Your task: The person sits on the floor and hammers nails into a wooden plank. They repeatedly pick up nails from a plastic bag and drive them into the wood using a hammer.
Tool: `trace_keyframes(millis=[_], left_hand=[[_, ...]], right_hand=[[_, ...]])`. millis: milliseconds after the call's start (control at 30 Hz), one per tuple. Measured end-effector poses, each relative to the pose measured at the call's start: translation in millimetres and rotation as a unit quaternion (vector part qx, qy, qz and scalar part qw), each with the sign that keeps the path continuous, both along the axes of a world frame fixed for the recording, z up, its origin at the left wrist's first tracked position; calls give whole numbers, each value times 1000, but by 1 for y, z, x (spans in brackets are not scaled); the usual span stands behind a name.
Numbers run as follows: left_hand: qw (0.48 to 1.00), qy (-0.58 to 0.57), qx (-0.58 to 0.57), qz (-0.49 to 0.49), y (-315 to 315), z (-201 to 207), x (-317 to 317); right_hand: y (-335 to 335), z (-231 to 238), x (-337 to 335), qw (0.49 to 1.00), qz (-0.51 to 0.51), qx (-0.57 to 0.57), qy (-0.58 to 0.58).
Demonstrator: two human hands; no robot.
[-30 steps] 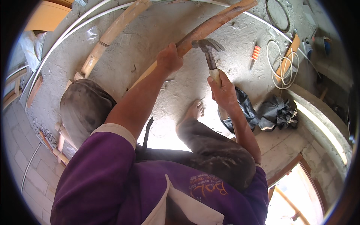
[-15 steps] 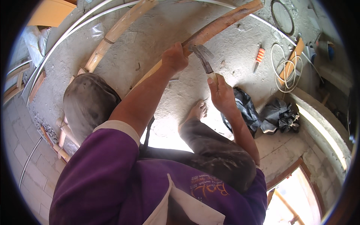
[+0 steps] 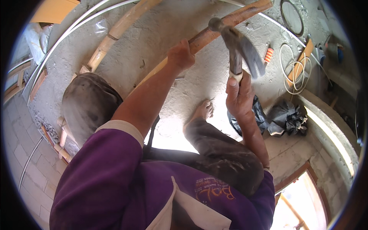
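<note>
My left hand (image 3: 181,56) is closed around a long brown strip of split bamboo (image 3: 247,13), which slants from the upper right down past my wrist. In my right hand (image 3: 240,96) is a claw hammer (image 3: 234,41), gripped by its pale handle close below the head. The hammer head is raised toward the camera, right of my left hand, and its round face overlaps the strip in the picture. Whether the two touch cannot be made out; the claw is smeared by motion. My bare foot (image 3: 203,110) rests on the floor below the hands.
A bamboo pole (image 3: 119,32) lies at the upper left, near my knee (image 3: 90,103). An orange-striped handle (image 3: 269,56) shows right of the hammer. Farther right are a looped white cable (image 3: 284,71), a wooden piece (image 3: 300,63) and black plastic bags (image 3: 287,118).
My right hand has lifted the hammer up and to the right, away from the strip beside my left hand. The left hand and strip have shifted only slightly rightward.
</note>
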State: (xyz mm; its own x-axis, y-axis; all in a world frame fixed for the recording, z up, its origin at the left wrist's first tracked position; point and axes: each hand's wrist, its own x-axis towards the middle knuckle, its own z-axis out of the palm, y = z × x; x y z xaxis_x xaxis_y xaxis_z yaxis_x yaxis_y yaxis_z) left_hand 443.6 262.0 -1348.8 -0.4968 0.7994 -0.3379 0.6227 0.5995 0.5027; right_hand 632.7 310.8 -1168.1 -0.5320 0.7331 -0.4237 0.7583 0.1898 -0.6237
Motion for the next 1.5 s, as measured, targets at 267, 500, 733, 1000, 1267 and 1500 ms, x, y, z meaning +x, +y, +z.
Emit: trace_keyframes(millis=[267, 500, 733, 1000, 1267, 1500], left_hand=[[1000, 19, 24, -5, -3, -14, -4], [1000, 7, 28, -4, 1, -9, 2], [1000, 6, 3, 15, -3, -7, 2], [1000, -2, 7, 3, -4, -4, 5], [1000, -10, 9, 2, 1, -1, 6], [1000, 12, -15, 11, -1, -4, 5]], right_hand=[[11, -22, -11, 995, 32, -57, -69], [1, -55, 1, 990, 32, -43, -127], [-6, -15, 9, 996, -17, 30, 85], [-9, -61, 9, 992, 104, 66, 9], [-1, -57, 6, 991, 54, -54, -108], [-8, -49, 21, 985, 37, 116, 122]])
